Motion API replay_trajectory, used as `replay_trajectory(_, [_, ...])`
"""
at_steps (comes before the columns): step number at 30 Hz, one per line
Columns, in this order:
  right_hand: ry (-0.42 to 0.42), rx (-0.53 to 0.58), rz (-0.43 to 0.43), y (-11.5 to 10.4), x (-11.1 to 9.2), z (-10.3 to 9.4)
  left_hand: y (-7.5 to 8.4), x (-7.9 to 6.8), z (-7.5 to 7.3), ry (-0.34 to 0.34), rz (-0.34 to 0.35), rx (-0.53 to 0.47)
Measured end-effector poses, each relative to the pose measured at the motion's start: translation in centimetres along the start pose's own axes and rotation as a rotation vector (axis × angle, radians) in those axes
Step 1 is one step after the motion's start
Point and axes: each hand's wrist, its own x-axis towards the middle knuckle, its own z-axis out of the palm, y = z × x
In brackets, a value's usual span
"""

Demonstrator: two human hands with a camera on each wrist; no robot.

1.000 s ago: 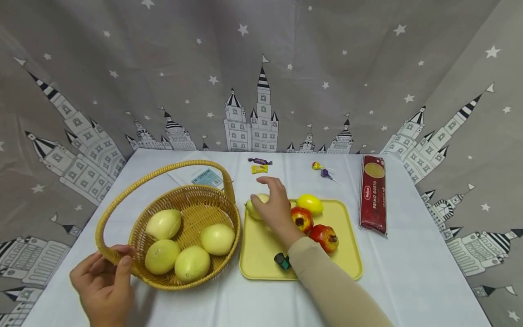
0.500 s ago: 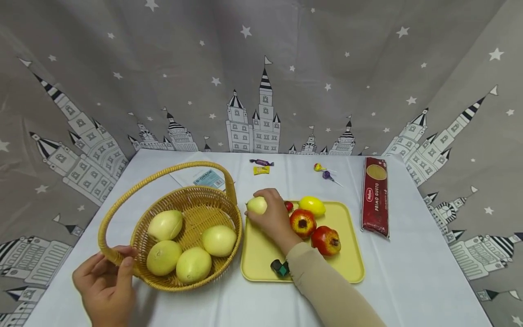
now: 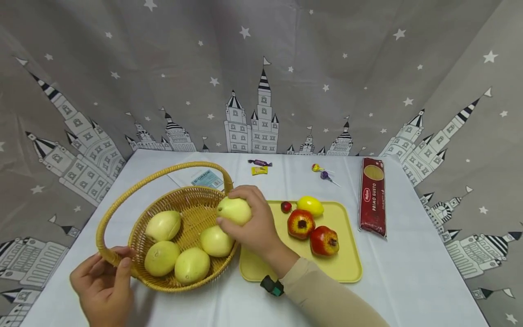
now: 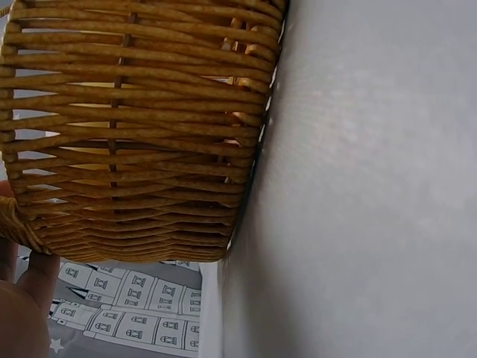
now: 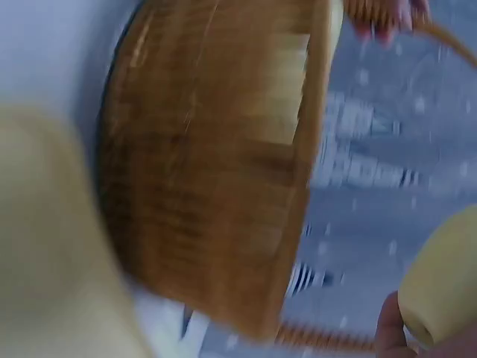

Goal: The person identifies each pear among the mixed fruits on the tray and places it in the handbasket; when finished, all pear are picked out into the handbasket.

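My right hand (image 3: 257, 222) grips a pale yellow-green rounded fruit (image 3: 234, 211) by its sides, above the right rim of the wicker basket (image 3: 200, 213). The same held fruit (image 5: 447, 276) shows at the lower right of the right wrist view. At the basket's left side, my left hand (image 3: 104, 286) holds the base of the arched handle (image 3: 110, 213) between thumb and fingers. Several similar fruits (image 3: 163, 225) lie in the basket. From the left wrist, the woven wall (image 4: 134, 134) fills much of the view, with part of the left hand (image 4: 22, 306) beside it.
Right of the basket, a yellow tray (image 3: 347, 268) bears two pomegranates (image 3: 301, 224), a lemon (image 3: 310, 206) and a small red fruit (image 3: 286, 207). Wrapped candies (image 3: 259, 170), lollipops (image 3: 324, 175), a red pasta pack (image 3: 372, 195) and a labelled white packet (image 3: 207, 179) lie farther back.
My right hand has taken hold of the fruit at the tray's back left corner, lifted it and carried it left to the basket rim. My left hand stays on the handle.
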Motion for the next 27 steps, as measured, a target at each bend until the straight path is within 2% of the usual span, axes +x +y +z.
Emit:
replay_trajectory(3, [-0.113, 0.055, -0.033, -1.7, 0.1, 2.2, 0.0, 0.0, 0.0, -0.006, 0.004, -0.01])
replay_trajectory(5, [-0.168, 0.038, -0.02, -2.5, 0.9, 3.9, 0.0, 0.2, 0.0, -0.012, 0.014, -0.031])
replay_trajectory(9, [-0.22, -0.024, 0.098, -3.0, 3.7, 7.3, -0.1, 0.5, 0.2, -0.021, 0.033, -0.163])
replay_trajectory(12, [-0.23, -0.071, 0.189, -2.2, 5.4, 9.1, -0.1, 0.7, 0.3, -0.023, 0.039, -0.219])
replay_trajectory(17, [-0.256, -0.17, 0.343, 0.6, 6.5, 10.6, -0.1, 0.5, 0.3, -0.01, 0.025, -0.291])
replay_trajectory(20, [-0.258, -0.208, 0.435, 2.3, 6.6, 10.9, 0.0, 0.3, 0.2, -0.008, 0.005, -0.247])
replay_trajectory(23, [-0.241, -0.199, 0.508, 3.5, 6.6, 11.1, 0.0, 0.3, 0.0, -0.013, -0.001, -0.189])
replay_trajectory(25, [-0.241, -0.21, 0.518, 4.2, 6.6, 11.2, -0.1, 0.3, -0.1, -0.017, 0.003, -0.155])
replay_trajectory(27, [-0.258, -0.227, 0.509, 4.6, 6.4, 11.4, -0.1, 0.2, -0.1, -0.019, 0.001, -0.181])
